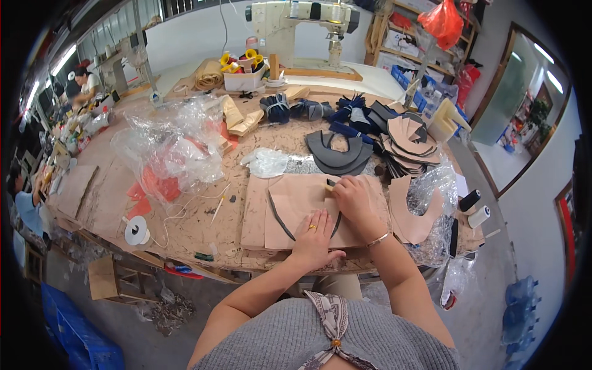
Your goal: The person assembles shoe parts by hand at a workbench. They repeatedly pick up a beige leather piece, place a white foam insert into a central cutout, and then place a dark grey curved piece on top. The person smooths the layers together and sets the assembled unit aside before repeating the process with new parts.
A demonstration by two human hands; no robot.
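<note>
Seen from the head camera, a person works at a cluttered wooden workbench (185,228). The left hand (314,237), fingers spread and flat, grips nothing and presses palm-down on a tan leather piece (296,206) lying on the bench's near edge. The right hand (353,198) is curled, its fingertips pinching a small tool (330,184) against the leather's far edge; what kind of tool cannot be told. A thin dark curved strip (279,219) lies on the leather, running just left of the left hand and under it. Beyond the hands sit black collar-shaped cutouts (339,154), with a stack of tan cutouts (410,145) to their right. Crumpled clear plastic bags (172,145) lie well to the left, and an industrial sewing machine (302,21) stands at the far side.
</note>
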